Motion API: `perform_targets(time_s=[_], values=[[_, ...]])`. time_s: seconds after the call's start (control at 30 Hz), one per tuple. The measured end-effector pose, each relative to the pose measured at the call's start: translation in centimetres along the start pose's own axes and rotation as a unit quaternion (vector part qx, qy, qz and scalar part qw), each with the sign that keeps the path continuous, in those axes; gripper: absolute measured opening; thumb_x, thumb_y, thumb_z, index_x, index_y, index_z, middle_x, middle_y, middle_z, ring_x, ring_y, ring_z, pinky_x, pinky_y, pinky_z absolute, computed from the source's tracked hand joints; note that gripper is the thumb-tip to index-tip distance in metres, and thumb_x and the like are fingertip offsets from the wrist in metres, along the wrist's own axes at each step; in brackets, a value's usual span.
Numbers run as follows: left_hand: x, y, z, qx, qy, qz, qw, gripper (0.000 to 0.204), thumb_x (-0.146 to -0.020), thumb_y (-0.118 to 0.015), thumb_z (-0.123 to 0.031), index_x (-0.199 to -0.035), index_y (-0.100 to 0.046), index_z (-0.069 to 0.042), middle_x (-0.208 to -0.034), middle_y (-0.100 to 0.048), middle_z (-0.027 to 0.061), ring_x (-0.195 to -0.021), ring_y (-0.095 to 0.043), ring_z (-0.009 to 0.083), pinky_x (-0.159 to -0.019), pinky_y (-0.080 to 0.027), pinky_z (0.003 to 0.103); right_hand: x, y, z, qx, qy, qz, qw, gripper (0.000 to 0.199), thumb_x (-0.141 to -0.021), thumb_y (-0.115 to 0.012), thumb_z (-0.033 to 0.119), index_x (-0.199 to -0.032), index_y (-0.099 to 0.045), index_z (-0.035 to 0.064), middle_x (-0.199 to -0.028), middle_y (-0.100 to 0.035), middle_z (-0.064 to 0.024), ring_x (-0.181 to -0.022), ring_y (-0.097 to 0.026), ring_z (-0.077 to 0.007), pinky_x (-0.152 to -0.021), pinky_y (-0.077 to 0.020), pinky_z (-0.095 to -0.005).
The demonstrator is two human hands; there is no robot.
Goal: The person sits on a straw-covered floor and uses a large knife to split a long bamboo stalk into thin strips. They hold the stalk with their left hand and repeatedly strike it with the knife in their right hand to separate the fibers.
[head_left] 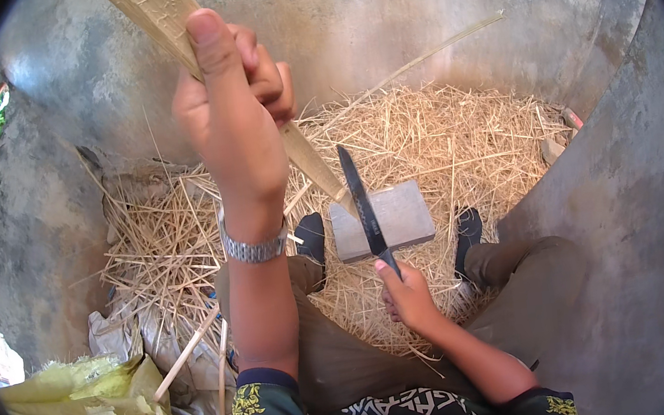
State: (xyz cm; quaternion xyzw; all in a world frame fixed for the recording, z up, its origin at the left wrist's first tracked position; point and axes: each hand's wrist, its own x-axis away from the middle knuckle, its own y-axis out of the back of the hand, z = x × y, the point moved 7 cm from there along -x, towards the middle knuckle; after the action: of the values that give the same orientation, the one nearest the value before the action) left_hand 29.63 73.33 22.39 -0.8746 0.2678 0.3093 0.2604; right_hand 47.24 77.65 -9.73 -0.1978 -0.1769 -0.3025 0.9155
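My left hand, with a metal watch on the wrist, is raised and closed round a long pale bamboo strip. The strip slants from the upper left down to a grey rectangular block, where its lower end is at or just above the top face. Low on the right side, my right hand grips the handle of a knife. Its dark blade points up and away, beside the strip's lower end; I cannot tell whether the two touch.
Straw-like slivers cover the floor around the block and my feet. Longer sticks pile up at left. A yellow sack lies at lower left. Grey walls stand ahead and on both sides. A thin strip leans on the far wall.
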Motion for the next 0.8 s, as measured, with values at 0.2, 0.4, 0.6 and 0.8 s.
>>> perform_targets(time_s=[0.2,0.4,0.6,0.8], values=[[-0.5,0.8,0.3,-0.025,-0.008,0.007,1.000,0.053,-0.102,-0.040,-0.059,-0.080,-0.039,-0.011,-0.056,-0.023,-0.0066,-0.045,-0.020,0.0053,-0.042,-0.016,0.024,1.2,0.8,5.5,0.132,0.096,-0.031,0.986,0.034,-0.102,-0.057,0.037,-0.088,-0.057,0.0061,-0.058,-0.044,0.0066,-0.050,-0.041,-0.0023,-0.045,-0.0310,-0.0217],[0.4,1.5,0.5,0.147,0.046,0.159,0.975,0.056,-0.099,-0.035,-0.067,-0.079,-0.038,-0.014,-0.054,-0.019,-0.0080,-0.045,-0.016,0.0060,-0.042,-0.014,0.025,7.0,2.6,11.2,-0.190,0.449,-0.086,0.869,0.035,-0.105,-0.049,0.037,-0.085,-0.054,0.0081,-0.064,-0.048,0.0023,-0.054,-0.043,-0.0045,-0.046,-0.0330,-0.0231],[0.8,1.6,0.2,0.090,0.028,0.108,0.990,0.056,-0.100,-0.035,-0.066,-0.079,-0.039,-0.014,-0.055,-0.020,-0.0079,-0.045,-0.015,0.0059,-0.042,-0.014,0.025,0.1,-1.2,-2.5,0.109,0.148,-0.046,0.982,0.037,-0.102,-0.054,0.038,-0.079,-0.055,0.0083,-0.061,-0.049,0.0008,-0.051,-0.048,-0.0091,-0.046,-0.0389,-0.0276],[0.1,2.8,0.7,0.098,0.029,0.082,0.991,0.061,-0.097,-0.039,-0.069,-0.080,-0.041,-0.010,-0.055,-0.024,-0.0057,-0.044,-0.020,0.0053,-0.040,-0.015,0.025,4.0,1.5,6.2,0.016,0.038,-0.009,0.999,0.034,-0.098,-0.062,0.041,-0.087,-0.055,0.0095,-0.056,-0.046,0.0042,-0.043,-0.042,-0.0037,-0.038,-0.0315,-0.0219]])
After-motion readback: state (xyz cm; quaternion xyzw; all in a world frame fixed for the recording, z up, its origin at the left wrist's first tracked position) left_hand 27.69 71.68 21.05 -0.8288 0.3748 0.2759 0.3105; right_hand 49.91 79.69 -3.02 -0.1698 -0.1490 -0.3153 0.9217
